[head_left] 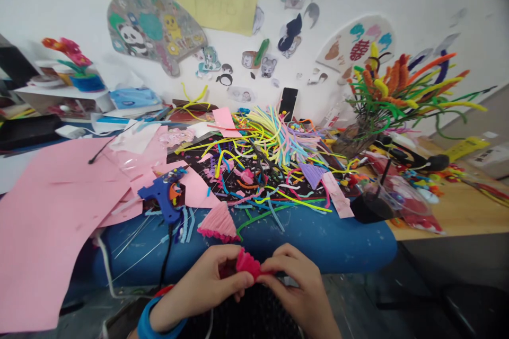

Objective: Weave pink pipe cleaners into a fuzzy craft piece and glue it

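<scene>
Between my two hands, just in front of the table edge, is a bright pink pipe-cleaner piece with a ridged, fan-like shape. My left hand grips its left side with thumb and fingers. From the right, my right hand pinches its other end between thumb and forefinger. Right beyond my left hand lies a pale pink pipe-cleaner triangle with a darker pink edge. A blue hot glue gun rests on the left, its cord hanging over the edge.
Loose pipe cleaners heap across the middle of the blue-covered table. Large pink sheets cover the left. A dark drink cup with a straw stands near the right edge, and a vase of pipe-cleaner stems behind it.
</scene>
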Tool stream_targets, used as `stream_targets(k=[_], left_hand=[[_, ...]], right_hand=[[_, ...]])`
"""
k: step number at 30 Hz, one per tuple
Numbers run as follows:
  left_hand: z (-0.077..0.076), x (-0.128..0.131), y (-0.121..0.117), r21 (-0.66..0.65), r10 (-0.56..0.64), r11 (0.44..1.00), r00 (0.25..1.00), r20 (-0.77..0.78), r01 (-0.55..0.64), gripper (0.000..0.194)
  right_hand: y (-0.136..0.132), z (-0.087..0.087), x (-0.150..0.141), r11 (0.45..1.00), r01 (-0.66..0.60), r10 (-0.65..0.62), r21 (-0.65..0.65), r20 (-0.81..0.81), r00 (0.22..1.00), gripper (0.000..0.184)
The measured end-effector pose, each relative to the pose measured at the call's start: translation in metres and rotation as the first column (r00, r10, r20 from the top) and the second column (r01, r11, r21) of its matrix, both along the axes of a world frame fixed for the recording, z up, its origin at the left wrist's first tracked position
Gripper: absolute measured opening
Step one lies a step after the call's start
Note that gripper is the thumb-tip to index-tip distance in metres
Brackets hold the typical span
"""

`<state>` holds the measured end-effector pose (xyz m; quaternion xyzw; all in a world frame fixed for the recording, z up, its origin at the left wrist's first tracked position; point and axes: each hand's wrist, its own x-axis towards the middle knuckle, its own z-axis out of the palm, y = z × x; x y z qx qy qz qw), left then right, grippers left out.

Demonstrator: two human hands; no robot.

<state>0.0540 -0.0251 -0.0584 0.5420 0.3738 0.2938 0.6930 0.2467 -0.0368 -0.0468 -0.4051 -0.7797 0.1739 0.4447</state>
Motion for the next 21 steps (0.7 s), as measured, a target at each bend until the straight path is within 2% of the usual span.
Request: stream_targets(k=[2, 3, 4, 6, 8, 9, 10, 12, 16, 21], left_hand=[[-0.003, 0.002, -0.003, 0.078, 0.081, 0.993, 0.996, 0.042, -0.084, 0.025], [-0.005, 0.003, -0.006, 0.158, 0.157, 0.974, 0.986, 0.047, -0.162, 0.022], [-0.007, 0.005, -0.008, 0.264, 0.253, 0.930, 0.966, 0.050, -0.257, 0.018], [-0.011, 0.008, -0.012, 0.494, 0.437, 0.760, 0.895, 0.092, -0.422, 0.010], [-0.013, 0.011, -0.016, 0.654, 0.517, 0.591, 0.844, 0.143, -0.472, 0.012], [-0.014, 0.013, -0.017, 0.697, 0.523, 0.542, 0.838, 0.157, -0.469, 0.014], [-0.014, 0.015, -0.018, 0.720, 0.518, 0.519, 0.840, 0.162, -0.460, 0.016], [-0.015, 0.018, -0.020, 0.719, 0.515, 0.517, 0.840, 0.172, -0.465, 0.016], [-0.015, 0.025, -0.021, 0.623, 0.544, 0.551, 0.805, 0.237, -0.556, 0.010], [-0.013, 0.028, -0.024, 0.503, 0.591, 0.605, 0.771, 0.236, -0.618, 0.010]], right_hand=[[-0.001, -0.001, 0.000, 0.999, 0.045, -0.046, -0.014, -0.048, 0.998, 0.025], [-0.002, -0.002, -0.001, 0.998, 0.067, -0.067, -0.014, -0.066, 0.996, 0.024], [-0.003, -0.002, -0.001, 0.996, 0.086, -0.086, -0.006, -0.079, 0.993, 0.022], [-0.004, -0.003, -0.003, 0.994, 0.111, -0.109, 0.021, -0.089, 0.990, 0.018], [-0.005, -0.004, -0.005, 0.991, 0.120, -0.115, 0.058, -0.087, 0.990, 0.015], [-0.005, -0.004, -0.006, 0.989, 0.122, -0.115, 0.078, -0.083, 0.990, 0.014], [-0.005, -0.004, -0.007, 0.987, 0.123, -0.115, 0.103, -0.081, 0.990, 0.013], [-0.005, -0.004, -0.008, 0.980, 0.119, -0.107, 0.160, -0.079, 0.991, 0.010], [-0.005, -0.005, -0.010, 0.958, 0.100, -0.083, 0.269, -0.075, 0.994, 0.010], [-0.003, -0.008, -0.008, 0.952, 0.045, -0.028, 0.304, -0.061, 0.998, 0.016]])
